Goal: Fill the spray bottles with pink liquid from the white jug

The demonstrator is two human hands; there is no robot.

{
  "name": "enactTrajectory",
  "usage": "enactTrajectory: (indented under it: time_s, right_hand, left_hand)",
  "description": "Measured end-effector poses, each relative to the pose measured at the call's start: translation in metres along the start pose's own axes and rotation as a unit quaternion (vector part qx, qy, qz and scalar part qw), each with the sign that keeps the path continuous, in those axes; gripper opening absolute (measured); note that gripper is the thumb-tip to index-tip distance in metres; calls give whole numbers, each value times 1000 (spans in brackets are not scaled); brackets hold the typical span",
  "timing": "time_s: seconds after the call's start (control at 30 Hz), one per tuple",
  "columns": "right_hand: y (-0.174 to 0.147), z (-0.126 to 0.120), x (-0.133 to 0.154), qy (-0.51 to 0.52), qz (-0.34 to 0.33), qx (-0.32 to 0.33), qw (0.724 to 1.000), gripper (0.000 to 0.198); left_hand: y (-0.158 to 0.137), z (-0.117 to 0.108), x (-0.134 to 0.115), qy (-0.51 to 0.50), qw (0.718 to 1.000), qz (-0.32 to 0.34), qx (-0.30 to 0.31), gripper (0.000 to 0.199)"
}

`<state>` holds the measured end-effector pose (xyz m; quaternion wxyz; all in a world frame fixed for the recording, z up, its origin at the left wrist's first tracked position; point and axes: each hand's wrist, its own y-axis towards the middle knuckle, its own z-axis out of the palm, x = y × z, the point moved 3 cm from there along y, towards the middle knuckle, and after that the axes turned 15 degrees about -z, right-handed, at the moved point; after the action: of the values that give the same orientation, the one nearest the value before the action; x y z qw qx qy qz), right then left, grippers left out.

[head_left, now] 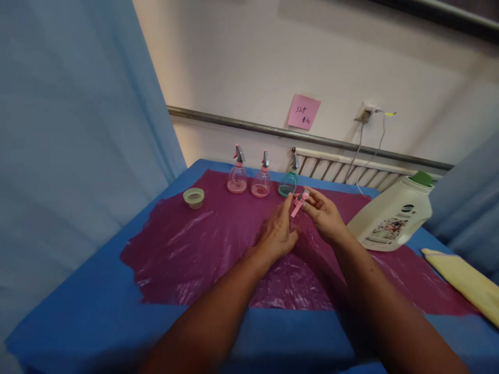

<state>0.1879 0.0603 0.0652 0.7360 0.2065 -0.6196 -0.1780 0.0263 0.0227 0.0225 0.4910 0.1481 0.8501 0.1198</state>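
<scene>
A pink and grey spray trigger head [300, 202] is pinched in the fingers of my right hand [322, 212]. Its pink lever slants down to the left; I cannot make out any bottle under it. My left hand [275, 231] is beside it, index finger at its left side and thumb apart; its other fingers are partly hidden. Behind my hands stands a teal spray bottle [287, 186] with a grey head. Left of it are a pink spray bottle [260, 186] and another pink spray bottle [236, 182], each with some liquid low inside.
A purple plastic sheet [187, 249] covers much of the blue table [109, 291]. A small greenish tub [194, 197] is at the left. To the right stand a big white jug [390, 218] with a green cap and a folded yellow cloth [463, 278]. Wall and radiator [327, 165] bound the back.
</scene>
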Motion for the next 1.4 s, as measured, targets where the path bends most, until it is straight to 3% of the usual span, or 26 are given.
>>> enactTrajectory:
  time_s: [0.13,0.43,0.63,0.8,1.03,1.4]
  right_hand:
    - [1,-1,1,-63,-14,15,998,74]
    - [5,1,12,-111,8,40,993,78]
    - [2,5,8,-112,2,4,994,77]
    - [2,6,3,-182,-19,-15,983,75]
    - [3,6,-2,-189,-35,5,981,49]
    - [-1,4,-18,-157,-60,-20,986,49]
  left_hand:
    - [2,4,6,2,999,-53,-1,119]
    - [2,0,-4,7,1000,-12,1,100]
    - [0,-2,-7,21,1000,-13,-1,87]
    - [-1,-1,-3,25,999,-20,-11,92]
    - [-2,-3,-2,5,1000,18,-21,101]
    - [2,-5,3,-2,1000,1,-9,100]
